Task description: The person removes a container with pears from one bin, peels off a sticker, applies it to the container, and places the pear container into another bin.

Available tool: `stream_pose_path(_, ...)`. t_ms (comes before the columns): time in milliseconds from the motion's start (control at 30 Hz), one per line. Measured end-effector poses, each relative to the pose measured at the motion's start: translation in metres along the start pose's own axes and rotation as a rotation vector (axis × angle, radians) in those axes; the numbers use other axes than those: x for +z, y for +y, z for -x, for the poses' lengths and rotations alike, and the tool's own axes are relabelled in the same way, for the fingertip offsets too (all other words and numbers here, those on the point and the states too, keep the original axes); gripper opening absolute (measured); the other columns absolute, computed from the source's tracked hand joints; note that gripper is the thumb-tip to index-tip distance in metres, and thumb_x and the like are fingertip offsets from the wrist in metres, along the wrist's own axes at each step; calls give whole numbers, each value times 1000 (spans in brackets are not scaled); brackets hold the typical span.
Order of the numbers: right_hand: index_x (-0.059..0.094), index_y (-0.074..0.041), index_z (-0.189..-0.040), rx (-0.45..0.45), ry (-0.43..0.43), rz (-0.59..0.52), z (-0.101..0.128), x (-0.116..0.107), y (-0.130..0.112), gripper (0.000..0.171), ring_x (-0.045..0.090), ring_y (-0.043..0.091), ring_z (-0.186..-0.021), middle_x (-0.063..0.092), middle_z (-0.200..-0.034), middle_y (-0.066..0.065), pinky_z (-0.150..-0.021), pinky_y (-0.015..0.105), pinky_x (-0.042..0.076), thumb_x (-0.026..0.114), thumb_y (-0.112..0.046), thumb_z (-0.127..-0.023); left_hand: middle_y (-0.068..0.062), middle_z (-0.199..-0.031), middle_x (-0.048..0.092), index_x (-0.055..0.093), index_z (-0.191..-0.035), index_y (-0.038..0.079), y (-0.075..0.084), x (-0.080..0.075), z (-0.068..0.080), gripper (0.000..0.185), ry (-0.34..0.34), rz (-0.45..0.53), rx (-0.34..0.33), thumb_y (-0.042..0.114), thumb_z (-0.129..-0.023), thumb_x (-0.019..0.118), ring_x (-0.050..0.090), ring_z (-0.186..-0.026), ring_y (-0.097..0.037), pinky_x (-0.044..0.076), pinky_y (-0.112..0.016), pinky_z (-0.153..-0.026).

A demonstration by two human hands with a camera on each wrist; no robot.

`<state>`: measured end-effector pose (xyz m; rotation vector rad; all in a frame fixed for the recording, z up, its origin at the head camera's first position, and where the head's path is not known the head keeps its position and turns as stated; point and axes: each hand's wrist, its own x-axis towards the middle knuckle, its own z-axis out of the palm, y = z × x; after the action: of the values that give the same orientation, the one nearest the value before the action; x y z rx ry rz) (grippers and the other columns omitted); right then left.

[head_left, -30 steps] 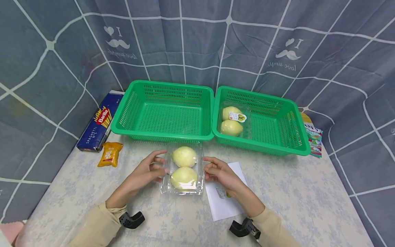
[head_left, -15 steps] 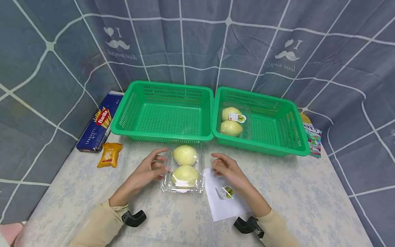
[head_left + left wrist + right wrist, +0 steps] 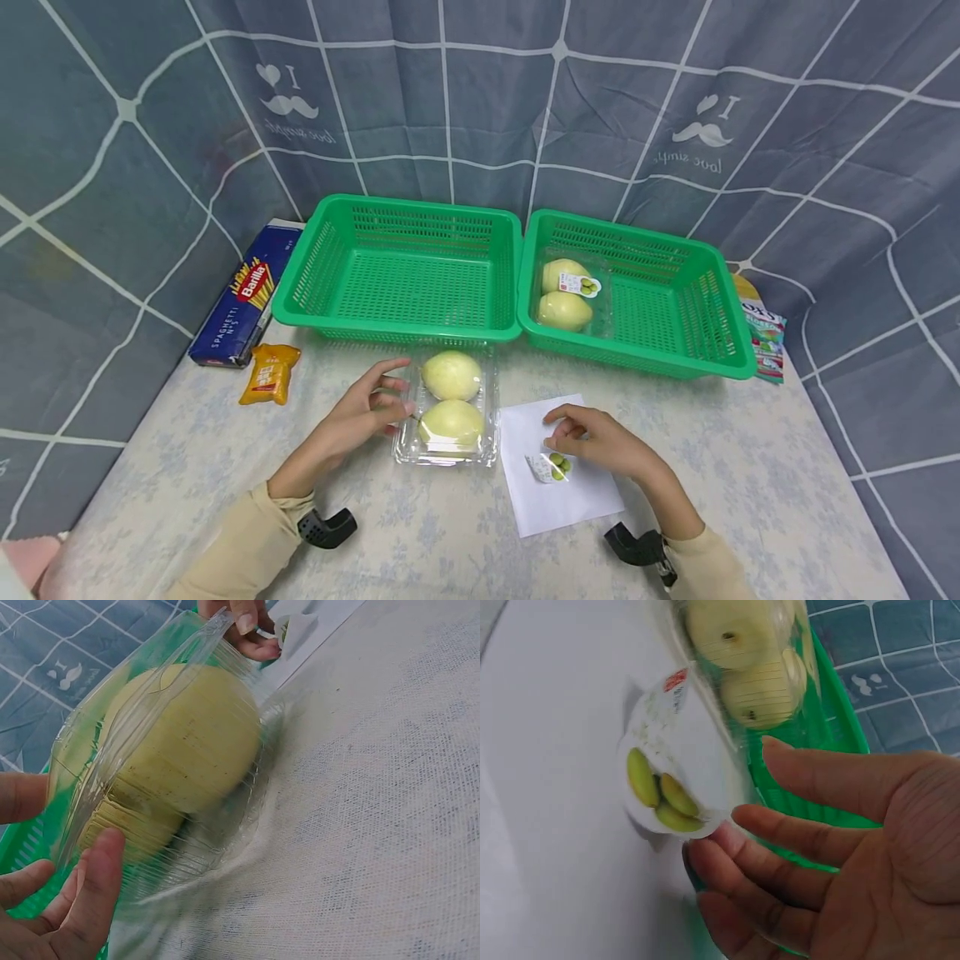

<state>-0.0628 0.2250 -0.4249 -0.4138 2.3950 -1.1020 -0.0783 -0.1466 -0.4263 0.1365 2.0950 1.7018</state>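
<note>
1. Right hand: fingers loosely extended, grasping nothing; fingertips touch the curled edge of the sticker, not pinching it
2. Sticker: small label printed with green fruit, lying on the white sheet, directly under and just in front of the right fingertips; well apart from the left hand, so the right hand is much the nearer
3. Left hand: fingers relaxed and slightly bent, resting against the left wall of the clamshell; not closed round it, as far as the views show
4. Clamshell: clear plastic pack holding two pale yellow fruits, on the table between the hands; long axis runs away from the person, toward the baskets; the sticker lies to its right, near but not touching
5. Left basket: green, behind the clamshell
6. Right basket: green, touching the left one, holds a second labelled pack
7. Far left: spaghetti box, orange packet just in front of it
8. Far right: colourful pouch beside the right basket
</note>
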Motion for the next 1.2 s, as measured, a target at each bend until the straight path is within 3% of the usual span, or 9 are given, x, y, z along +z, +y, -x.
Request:
stream_pose_path(133,63,-1,-125,-26,-38,-17,4,4,7,38,59,9,-83,67,-92,4,-76,24,47,68,-25,-96,-27,-143,43,27,-158,13,-1,0,0,72,-4,-6,-1,17,-97,66,62,-102,-17,59,-38,-82)
stream_pose_path(567,67,-2,-117,-13,-1,-60,8,17,13,36,52,7,-72,60,-86,3,-65,20,45,78,-18,-87,-27,-142,43,28,-157,15,-3,1,-2,72,3,7,-4,17,-97,67,61,-101,-16,58,-37,-81)
stream_pose_path(900,73,-9,-88,1,-6,-47,10,18,13,11,50,4,-68,63,-75,1,-62,18,39,81,-16,-83,-27,-140,44,28,-157,15,0,2,-2,71,12,7,-5,16,-97,66,61,-99,-16,58,-36,-80)
stream_pose_path(1100,70,-4,-93,14,22,-173,11,15,10,12,55,7,-72,64,-79,4,-68,20,46,77,-11,-86,-27,-142,43,26,-158,14,1,-1,-1,73,-17,-11,18,16,-97,67,61,-104,-20,60,-37,-80)
stream_pose_path(1200,66,2,-102,0,77,-274,9,14,1,18,61,10,-73,66,-83,7,-69,22,51,72,-9,-90,-28,-142,43,26,-157,11,7,-6,3,74,5,-107,91,13,-96,68,61,-113,-32,61,-40,-80)
